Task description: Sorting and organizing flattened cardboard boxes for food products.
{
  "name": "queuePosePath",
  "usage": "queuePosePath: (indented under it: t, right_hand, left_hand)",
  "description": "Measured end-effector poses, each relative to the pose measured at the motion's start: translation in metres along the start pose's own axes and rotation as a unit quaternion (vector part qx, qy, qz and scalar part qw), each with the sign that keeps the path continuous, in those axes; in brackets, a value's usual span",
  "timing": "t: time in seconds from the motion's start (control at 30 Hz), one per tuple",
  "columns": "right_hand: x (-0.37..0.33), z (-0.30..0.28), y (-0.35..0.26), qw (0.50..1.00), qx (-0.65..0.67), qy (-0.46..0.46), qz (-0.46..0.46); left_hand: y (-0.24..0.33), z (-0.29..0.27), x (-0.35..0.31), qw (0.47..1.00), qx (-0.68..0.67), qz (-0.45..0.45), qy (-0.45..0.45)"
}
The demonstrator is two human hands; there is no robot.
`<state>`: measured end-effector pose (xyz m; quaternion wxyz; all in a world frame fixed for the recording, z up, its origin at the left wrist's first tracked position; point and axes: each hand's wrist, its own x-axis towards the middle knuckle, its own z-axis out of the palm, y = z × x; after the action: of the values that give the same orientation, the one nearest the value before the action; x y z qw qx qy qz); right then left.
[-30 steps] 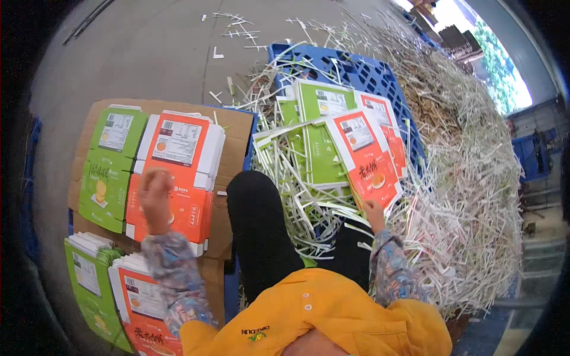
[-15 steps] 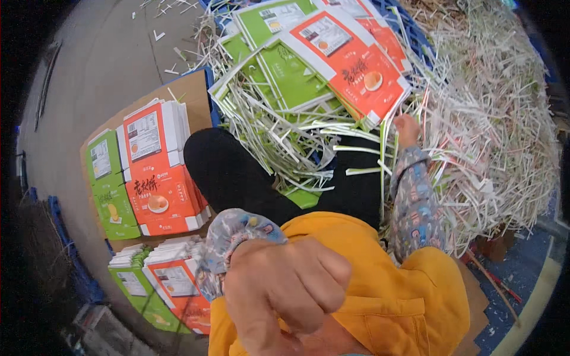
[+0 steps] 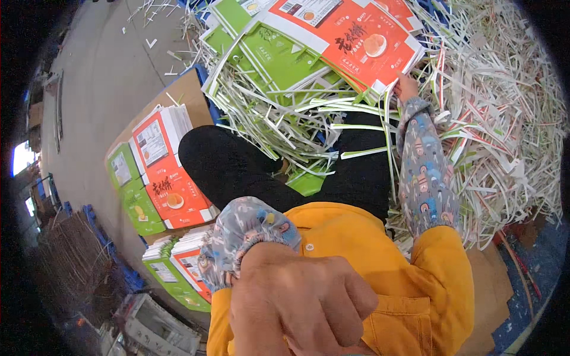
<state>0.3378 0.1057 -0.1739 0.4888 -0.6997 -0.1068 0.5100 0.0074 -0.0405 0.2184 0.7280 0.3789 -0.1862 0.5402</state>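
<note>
My left hand (image 3: 303, 296) is raised close in front of my chest, back of the hand up. Its fingers are curled into a fist, and whatever may be inside is hidden. Farther out, my right hand (image 3: 407, 88) pinches the near right corner of an orange printed cardboard sheet (image 3: 389, 56). That sheet lies at a slant on top of green printed cardboard sheets (image 3: 273, 56). Narrow white and green paper strips (image 3: 285, 127) are heaped below the sheets, and a few hang beside my right hand.
Stacks of orange (image 3: 178, 184) and green printed sheets (image 3: 130, 190) lie on brown cardboard (image 3: 193, 98) to my left. A large mound of paper trimmings (image 3: 499, 118) fills the right side. My black-clad legs (image 3: 231, 166) are bent between them. Grey floor (image 3: 107, 77) extends at far left.
The view has shifted, showing more at the lower left. My left fist sits slightly lower and farther right in view. My right hand stays at the orange sheet's corner.
</note>
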Motion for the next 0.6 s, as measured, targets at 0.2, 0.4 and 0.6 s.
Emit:
queuePosePath:
  t: [0.2,0.4,0.6]
  right_hand:
    - [-0.006,0.007,-0.004,0.997,0.050,-0.018,0.048]
    - [-0.003,0.011,0.003,0.992,0.093,-0.072,0.051]
    - [0.053,-0.050,0.027,0.881,-0.313,-0.152,-0.320]
  left_hand:
    - [-0.005,-0.017,0.014,0.994,-0.036,-0.068,-0.079]
    - [-0.008,-0.018,0.017,0.997,-0.039,-0.047,-0.051]
    - [-0.002,-0.023,0.022,0.989,-0.093,-0.087,-0.077]
